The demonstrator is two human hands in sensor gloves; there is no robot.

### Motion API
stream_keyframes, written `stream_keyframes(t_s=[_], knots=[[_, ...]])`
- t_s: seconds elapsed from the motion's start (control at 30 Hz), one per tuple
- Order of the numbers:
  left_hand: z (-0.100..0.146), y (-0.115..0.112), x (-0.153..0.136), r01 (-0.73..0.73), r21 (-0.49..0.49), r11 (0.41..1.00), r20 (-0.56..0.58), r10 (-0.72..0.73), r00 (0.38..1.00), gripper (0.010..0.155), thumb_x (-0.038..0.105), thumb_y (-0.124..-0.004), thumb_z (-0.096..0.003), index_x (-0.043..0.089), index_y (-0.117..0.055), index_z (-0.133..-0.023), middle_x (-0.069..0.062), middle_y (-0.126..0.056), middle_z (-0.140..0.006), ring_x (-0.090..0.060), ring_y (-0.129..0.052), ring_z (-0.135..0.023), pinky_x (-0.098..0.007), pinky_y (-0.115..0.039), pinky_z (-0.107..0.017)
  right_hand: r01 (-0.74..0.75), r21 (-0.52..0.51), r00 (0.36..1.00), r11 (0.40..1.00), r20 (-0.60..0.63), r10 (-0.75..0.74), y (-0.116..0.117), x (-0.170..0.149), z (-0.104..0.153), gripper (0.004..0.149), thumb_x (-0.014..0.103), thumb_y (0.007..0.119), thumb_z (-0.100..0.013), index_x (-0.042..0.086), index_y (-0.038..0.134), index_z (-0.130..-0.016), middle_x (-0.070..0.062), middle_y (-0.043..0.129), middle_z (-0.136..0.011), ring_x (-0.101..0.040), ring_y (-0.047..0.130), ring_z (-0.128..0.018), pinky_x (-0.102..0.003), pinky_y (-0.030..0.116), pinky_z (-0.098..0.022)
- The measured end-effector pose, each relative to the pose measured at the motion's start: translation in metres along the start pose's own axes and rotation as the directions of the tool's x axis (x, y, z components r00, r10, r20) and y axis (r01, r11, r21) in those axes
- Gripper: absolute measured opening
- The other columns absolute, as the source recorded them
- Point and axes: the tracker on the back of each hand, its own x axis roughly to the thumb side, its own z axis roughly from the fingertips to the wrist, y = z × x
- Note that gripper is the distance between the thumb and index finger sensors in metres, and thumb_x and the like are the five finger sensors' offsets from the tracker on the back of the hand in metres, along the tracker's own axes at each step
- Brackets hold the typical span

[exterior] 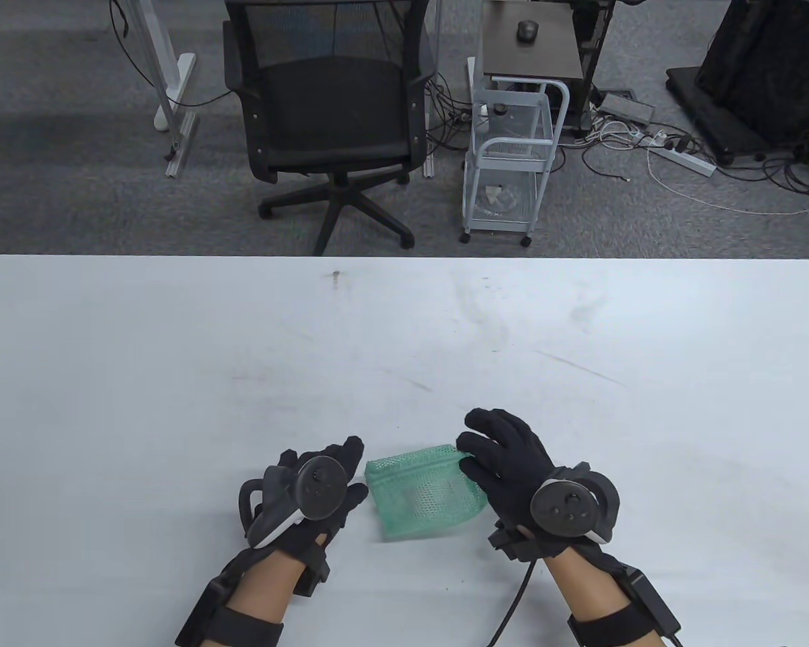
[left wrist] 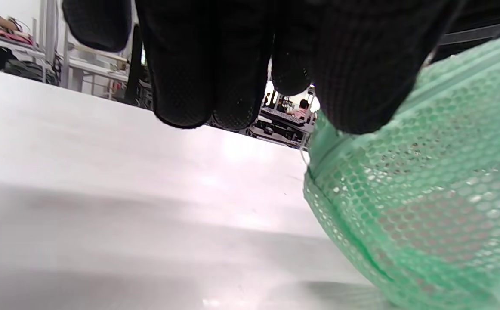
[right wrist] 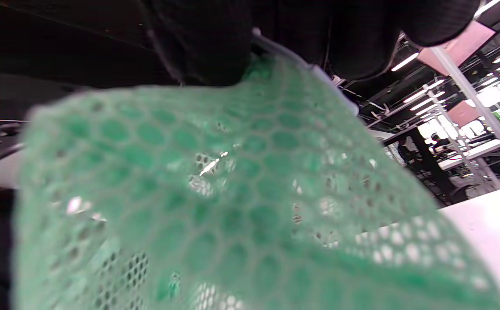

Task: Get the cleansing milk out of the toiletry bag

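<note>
A green mesh toiletry bag [exterior: 423,497] lies on the white table [exterior: 404,323] near the front edge, between my hands. A pale shape shows faintly through the mesh; I cannot tell what it is. My right hand [exterior: 470,450] grips the bag's upper right corner; in the right wrist view the fingers [right wrist: 207,47] pinch the bag's top edge [right wrist: 233,185]. My left hand [exterior: 354,473] is just left of the bag with its fingers loosely spread. In the left wrist view its thumb [left wrist: 357,86] sits at the bag's edge [left wrist: 426,193]; the other fingers [left wrist: 189,77] hang free above the table.
Beyond the table's far edge stand a black office chair [exterior: 330,114] and a white wire trolley [exterior: 509,162], with cables on the floor. The bag and both hands sit close to the table's front edge.
</note>
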Motion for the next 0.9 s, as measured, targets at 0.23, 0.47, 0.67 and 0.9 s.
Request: stream_keyframes(t_s=[0.23,0.47,0.67,0.9], knots=[[-0.003,-0.008,0.004,-0.030,-0.045,0.999,0.040,0.032,0.999,0.063,0.041,-0.095,-0.0453,0.028,-0.077,-0.104,-0.009,-0.092,-0.103,-0.040,-0.095,-0.089,-0.068,-0.059,-0.073,0.015,0.036,0.998,0.999,0.067,-0.018,-0.001,0.006,0.000,0.037,0.022,0.093,-0.048,0.013,0.092,-0.084,-0.024,0.079,-0.105,-0.062,0.074,-0.090,-0.073,0.061,-0.063],[-0.002,-0.004,0.003,-0.041,0.036,0.999,0.021,0.040,0.999,0.044,0.035,-0.096,-0.0450,0.026,-0.095,-0.088,-0.006,-0.104,-0.089,-0.037,-0.105,-0.076,-0.066,-0.065,-0.071,-0.018,0.047,0.994,0.999,0.109,0.013,-0.001,0.013,0.000,0.037,0.022,0.093,-0.048,0.014,0.092,-0.084,-0.024,0.078,-0.106,-0.062,0.073,-0.090,-0.073,0.061,-0.064],[0.005,0.008,0.000,-0.043,0.152,0.987,-0.005,0.044,0.999,0.042,0.035,-0.097,-0.0447,0.027,-0.096,-0.086,-0.006,-0.105,-0.087,-0.037,-0.107,-0.073,-0.065,-0.066,-0.071,-0.096,0.040,0.989,0.995,0.113,0.091,0.000,0.016,0.001,0.038,0.022,0.094,-0.048,0.013,0.091,-0.084,-0.024,0.078,-0.106,-0.062,0.073,-0.090,-0.073,0.060,-0.064],[0.010,0.018,0.002,0.003,0.238,0.971,-0.010,0.000,1.000,0.041,0.034,-0.097,-0.0446,0.027,-0.096,-0.085,-0.005,-0.105,-0.088,-0.037,-0.106,-0.074,-0.065,-0.067,-0.071,-0.305,0.088,0.942,0.948,0.174,0.287,0.008,0.022,-0.001,0.039,0.022,0.097,-0.046,0.012,0.092,-0.084,-0.024,0.077,-0.107,-0.063,0.072,-0.091,-0.073,0.060,-0.065]])
